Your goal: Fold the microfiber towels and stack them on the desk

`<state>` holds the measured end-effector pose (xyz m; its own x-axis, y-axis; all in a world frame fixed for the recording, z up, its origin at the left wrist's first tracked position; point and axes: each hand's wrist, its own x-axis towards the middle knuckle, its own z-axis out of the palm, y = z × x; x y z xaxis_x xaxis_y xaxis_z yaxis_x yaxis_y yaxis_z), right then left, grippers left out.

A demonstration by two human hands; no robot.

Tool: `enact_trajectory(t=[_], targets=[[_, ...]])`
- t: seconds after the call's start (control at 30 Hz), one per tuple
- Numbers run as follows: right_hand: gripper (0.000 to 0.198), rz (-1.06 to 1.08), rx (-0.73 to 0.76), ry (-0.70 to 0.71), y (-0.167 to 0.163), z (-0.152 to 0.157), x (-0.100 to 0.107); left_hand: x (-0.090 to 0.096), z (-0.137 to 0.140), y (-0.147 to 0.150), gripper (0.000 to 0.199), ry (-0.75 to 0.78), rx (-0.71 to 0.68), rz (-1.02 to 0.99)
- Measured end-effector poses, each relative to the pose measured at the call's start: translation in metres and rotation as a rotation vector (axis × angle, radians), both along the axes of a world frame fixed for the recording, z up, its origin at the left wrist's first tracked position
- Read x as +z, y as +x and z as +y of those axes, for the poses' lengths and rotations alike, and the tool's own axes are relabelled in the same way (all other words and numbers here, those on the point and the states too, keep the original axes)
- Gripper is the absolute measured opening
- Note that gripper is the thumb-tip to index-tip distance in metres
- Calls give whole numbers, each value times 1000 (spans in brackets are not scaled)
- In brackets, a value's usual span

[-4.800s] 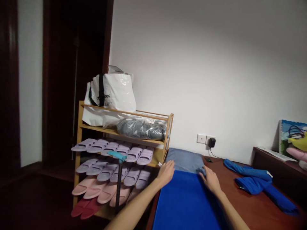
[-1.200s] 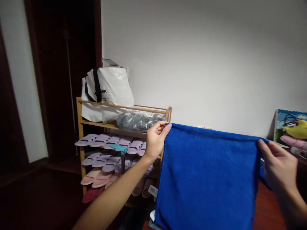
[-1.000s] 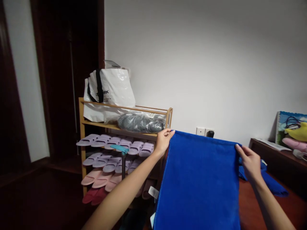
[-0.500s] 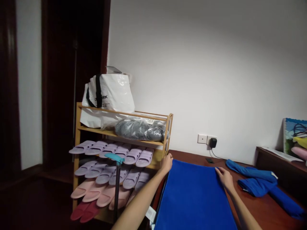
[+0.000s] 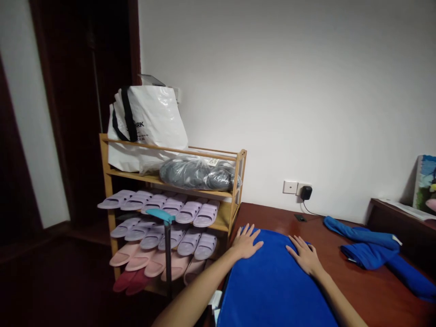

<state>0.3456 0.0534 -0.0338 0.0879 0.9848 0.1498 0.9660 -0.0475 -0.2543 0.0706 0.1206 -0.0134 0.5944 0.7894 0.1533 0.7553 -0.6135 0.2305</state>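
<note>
A blue cloth [image 5: 269, 286] is spread over the reddish-brown wooden table [image 5: 357, 295], its near end cut off by the bottom of the view. My left hand [image 5: 247, 243] lies flat on the cloth's far left corner, fingers spread. On the far right corner rests my right hand [image 5: 304, 255], palm down with its fingers stretched out. Neither hand grips anything. To the right, more blue cloths [image 5: 369, 256] lie folded and rolled on the table.
Left of the table stands a wooden shoe rack [image 5: 240, 181] with several rows of slippers [image 5: 190, 211]. A white bag [image 5: 153, 118] is on its top. A teal-topped pole [image 5: 167, 254] rises before it. A black plug [image 5: 306, 192] sits in the wall socket.
Both hands have let go of the cloth's far corners and now lie flat on it with fingers spread. The view has tilted and shifted slightly.
</note>
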Motion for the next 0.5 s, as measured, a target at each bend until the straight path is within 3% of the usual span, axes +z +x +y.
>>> enact_trajectory(t=[0.2,0.33,0.4,0.5], targets=[[71,-13,-127,-72,17,-20,0,14,-19,-15,65,-53,86,70],[72,-58,-164,-88,20,-52,18,35,-52,-30,59,-13,68,106],[72,-96,-120,-50,7,-76,30,46,-81,-34,57,23,-15,93],[64,-90,67,-34,-26,-121,40,54,-132,-39,58,10,-253,44]])
